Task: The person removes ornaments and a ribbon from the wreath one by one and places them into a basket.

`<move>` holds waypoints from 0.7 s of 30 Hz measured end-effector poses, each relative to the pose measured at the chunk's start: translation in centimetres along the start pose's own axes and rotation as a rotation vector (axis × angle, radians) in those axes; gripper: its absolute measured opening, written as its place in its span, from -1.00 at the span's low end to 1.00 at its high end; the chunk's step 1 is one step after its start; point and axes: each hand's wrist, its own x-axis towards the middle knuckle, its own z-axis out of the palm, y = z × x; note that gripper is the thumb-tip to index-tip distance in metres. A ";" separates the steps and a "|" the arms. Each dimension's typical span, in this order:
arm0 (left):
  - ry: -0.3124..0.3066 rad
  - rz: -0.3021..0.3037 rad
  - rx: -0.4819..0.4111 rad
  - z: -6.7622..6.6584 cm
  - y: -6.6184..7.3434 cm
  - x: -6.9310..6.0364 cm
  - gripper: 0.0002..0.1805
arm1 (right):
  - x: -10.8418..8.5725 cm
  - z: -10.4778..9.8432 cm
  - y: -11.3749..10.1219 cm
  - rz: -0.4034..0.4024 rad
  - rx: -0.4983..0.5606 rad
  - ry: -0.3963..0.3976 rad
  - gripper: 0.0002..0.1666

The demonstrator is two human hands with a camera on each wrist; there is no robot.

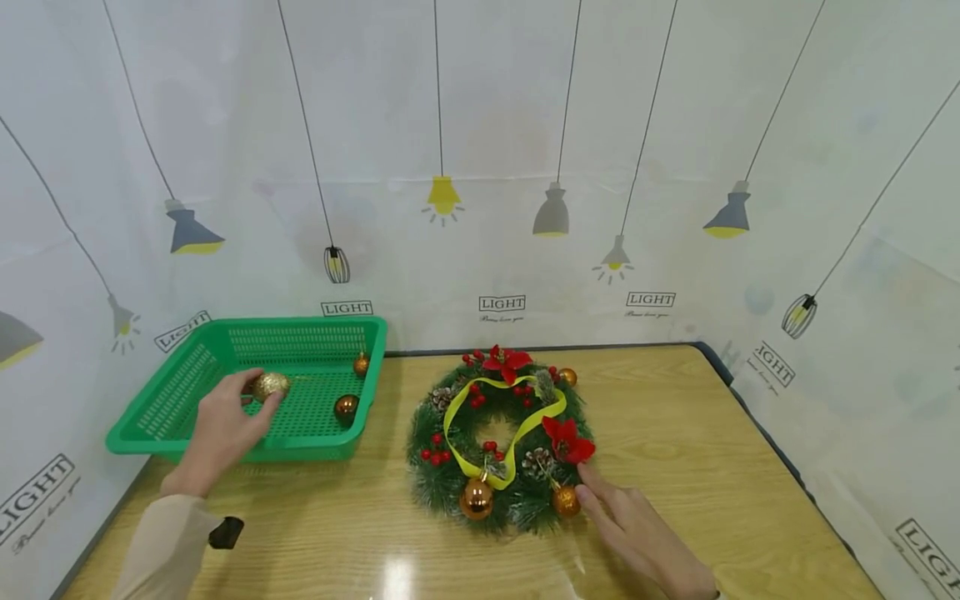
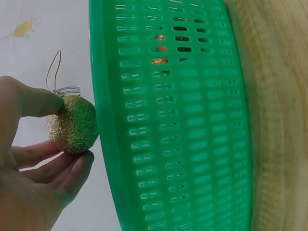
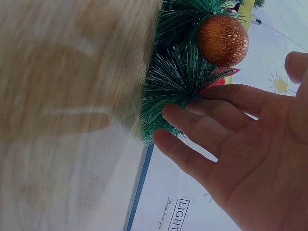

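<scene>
My left hand [image 1: 231,423] pinches a gold glitter bauble [image 1: 271,385] between thumb and fingers, above the green basket [image 1: 373,367]. In the left wrist view a thin gold loop [image 2: 54,72] stands up from the bauble [image 2: 74,126]. On the table lies a green Christmas wreath [image 1: 442,492] with red flowers, berries, pinecones and a yellow ribbon [image 1: 450,421]. My right hand [image 1: 637,529] rests at the wreath's lower right edge, fingers extended, beside an orange glitter bauble [image 1: 566,501]. In the right wrist view the fingertips [image 3: 173,113] touch the green needles.
Inside the basket are a shiny copper bauble [image 1: 346,408] and a small orange one [image 1: 361,364]. A shiny copper bauble [image 1: 476,498] sits at the wreath's front, another orange one [image 1: 567,377] at its back right. A lamp-printed sheet [image 1: 495,250] walls the wooden table [image 1: 697,450].
</scene>
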 end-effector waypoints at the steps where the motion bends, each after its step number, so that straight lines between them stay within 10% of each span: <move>1: -0.016 0.009 0.003 0.0 -0.3 0.2 -0.49 | 0.0 0.0 0.0 0.001 0.004 0.001 -0.33; 21: -0.306 -0.088 0.062 0.1 -2.8 2.4 -0.40 | -0.4 0.3 -0.2 -0.006 0.008 0.023 -0.32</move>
